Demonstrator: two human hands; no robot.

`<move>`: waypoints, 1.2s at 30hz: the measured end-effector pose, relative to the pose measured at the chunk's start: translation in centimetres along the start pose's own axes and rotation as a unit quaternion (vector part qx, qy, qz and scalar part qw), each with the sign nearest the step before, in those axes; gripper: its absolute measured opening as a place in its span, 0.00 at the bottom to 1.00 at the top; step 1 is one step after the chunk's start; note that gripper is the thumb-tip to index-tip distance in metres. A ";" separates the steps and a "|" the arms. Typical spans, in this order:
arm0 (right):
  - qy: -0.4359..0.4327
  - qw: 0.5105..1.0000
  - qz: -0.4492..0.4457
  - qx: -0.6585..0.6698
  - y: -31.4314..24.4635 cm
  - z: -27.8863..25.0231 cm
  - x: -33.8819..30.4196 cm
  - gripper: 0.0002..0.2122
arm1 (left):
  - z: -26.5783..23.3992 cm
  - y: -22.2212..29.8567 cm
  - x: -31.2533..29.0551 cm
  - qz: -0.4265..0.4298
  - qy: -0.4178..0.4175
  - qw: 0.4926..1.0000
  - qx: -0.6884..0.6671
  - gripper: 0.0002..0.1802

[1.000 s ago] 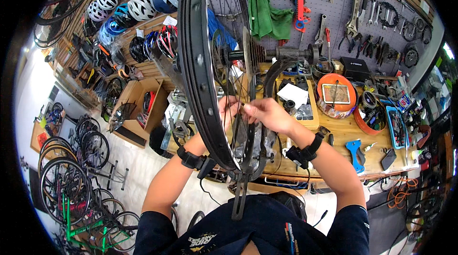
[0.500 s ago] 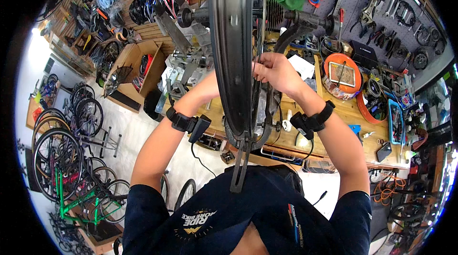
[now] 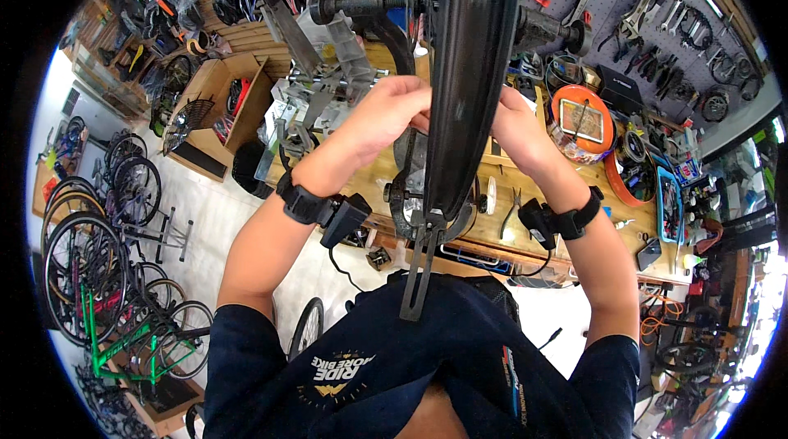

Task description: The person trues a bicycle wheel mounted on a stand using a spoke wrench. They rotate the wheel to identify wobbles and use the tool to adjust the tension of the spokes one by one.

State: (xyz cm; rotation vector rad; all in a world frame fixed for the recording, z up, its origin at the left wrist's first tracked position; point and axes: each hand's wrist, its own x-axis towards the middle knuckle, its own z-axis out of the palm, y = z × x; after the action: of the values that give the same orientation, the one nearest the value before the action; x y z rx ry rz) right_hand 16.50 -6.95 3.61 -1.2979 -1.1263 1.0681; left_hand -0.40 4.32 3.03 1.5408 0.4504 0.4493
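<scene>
A bicycle wheel with a black tyre (image 3: 464,70) stands upright in a dark metal truing stand (image 3: 408,189), directly in front of me. My left hand (image 3: 386,115) is at the wheel's left side, its fingers bent inward and closed together. Their tips pass behind the tyre, so what they grip cannot be made out. On the other side, my right hand (image 3: 524,131) reaches in against the wheel. The tyre covers most of its fingers. A slotted metal bar (image 3: 421,275) points from the stand toward my chest.
Pliers (image 3: 510,213) lie on the wooden workbench (image 3: 566,226). Toward the right are an orange round tin (image 3: 581,123) and a blue tray (image 3: 671,205) of small items. Tools hang on a pegboard (image 3: 611,0). Bicycles (image 3: 107,275) and an open cardboard box (image 3: 215,123) stand left.
The view has shifted, and the wheel now appears farther right and leaning. My left hand has come out from behind the tyre, while the right fingers, pinched in sight before, are now mostly hidden.
</scene>
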 end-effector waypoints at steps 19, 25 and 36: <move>0.206 0.931 -0.106 -0.281 6.8 0.5 -8.9 0.10 | -2.9 -5.4 -7.6 0.138 -0.096 0.944 0.284 0.16; 0.200 0.943 -0.006 -0.267 7.2 5.6 -14.0 0.10 | -1.3 -7.1 -9.2 0.158 0.006 0.952 0.261 0.10; 0.243 0.832 -0.027 -0.498 5.9 12.2 -12.6 0.18 | -1.7 -7.9 -9.3 0.187 0.020 0.946 0.263 0.11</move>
State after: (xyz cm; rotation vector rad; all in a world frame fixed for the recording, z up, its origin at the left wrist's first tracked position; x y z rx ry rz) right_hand 2.70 -17.49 -2.96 -2.1609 -1.3323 -0.0244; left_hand -9.18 0.88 -4.84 2.1542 0.3200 0.6916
